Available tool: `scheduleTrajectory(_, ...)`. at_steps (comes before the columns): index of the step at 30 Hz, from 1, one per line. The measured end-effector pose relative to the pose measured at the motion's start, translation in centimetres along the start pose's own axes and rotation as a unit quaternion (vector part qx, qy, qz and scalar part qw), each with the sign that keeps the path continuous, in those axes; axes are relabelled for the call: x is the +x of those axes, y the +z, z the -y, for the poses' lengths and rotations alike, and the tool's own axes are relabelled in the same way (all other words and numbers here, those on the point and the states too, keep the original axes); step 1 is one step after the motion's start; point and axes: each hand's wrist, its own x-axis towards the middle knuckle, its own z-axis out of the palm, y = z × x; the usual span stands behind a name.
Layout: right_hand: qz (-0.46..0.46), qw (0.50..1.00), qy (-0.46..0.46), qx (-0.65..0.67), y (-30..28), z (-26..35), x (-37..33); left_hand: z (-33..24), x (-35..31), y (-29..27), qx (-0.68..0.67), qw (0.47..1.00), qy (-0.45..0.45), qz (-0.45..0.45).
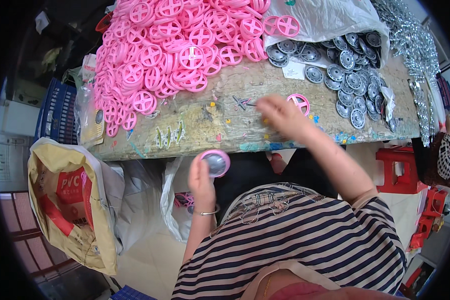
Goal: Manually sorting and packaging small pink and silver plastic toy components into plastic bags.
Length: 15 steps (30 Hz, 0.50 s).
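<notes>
My left hand point(201, 179), just off the table's front edge, is closed on a pink wheel point(216, 163) with a grey disc set in its ring. Over the table, my right hand point(280, 114) is smeared by motion, its fingers curled near a few thin dark grey pins point(242, 103). Whether it holds a pin cannot be made out. Just beyond that hand lies a single pink spoked wheel point(299, 103), partly covered by the wrist.
A large heap of pink wheels point(170, 45) fills the table's far left. Grey discs point(352, 80) spill from a white sack point(330, 20) at the far right. Silver tinsel strands point(405, 40) lie beyond. An open paper sack point(75, 200) stands at left, a red stool point(397, 170) at right.
</notes>
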Motion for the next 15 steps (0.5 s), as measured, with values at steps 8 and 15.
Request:
scheduleTrajectory(8,-0.136,0.941,-0.087,-0.297,-6.8,-6.4,11.2,5.8,-2.0,-12.1,0.460,0.886,-0.031,-0.049)
scheduleTrajectory(15,-0.126,0.932,-0.038,-0.337,-3.2,-3.5,13.5,3.9,-1.2,-7.8,0.335,0.940,0.020,-0.057)
